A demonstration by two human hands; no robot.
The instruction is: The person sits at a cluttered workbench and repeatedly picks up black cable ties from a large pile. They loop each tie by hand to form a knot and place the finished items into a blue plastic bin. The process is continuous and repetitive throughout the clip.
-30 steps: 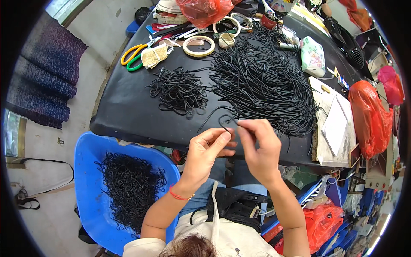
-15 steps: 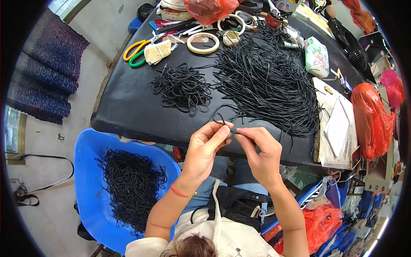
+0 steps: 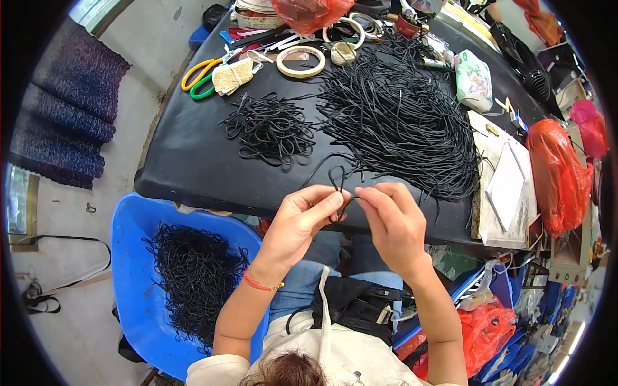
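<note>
At the table (image 3: 193,154), looks like we're mid-loop: left hand (image 3: 297,217) pinches cord (image 3: 330,175), right hand (image 3: 394,217) seemingly pinches its end; next pull needs steadiness.

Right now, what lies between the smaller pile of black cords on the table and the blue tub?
The head view shows bare black tabletop, up to its edge.

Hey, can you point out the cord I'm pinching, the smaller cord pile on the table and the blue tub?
Cord (image 3: 338,185): head view, the narrow neck of its loop.
Smaller cord pile (image 3: 273,130): head view, its middle.
Blue tub (image 3: 133,273): head view, its bare left inner wall.
</note>
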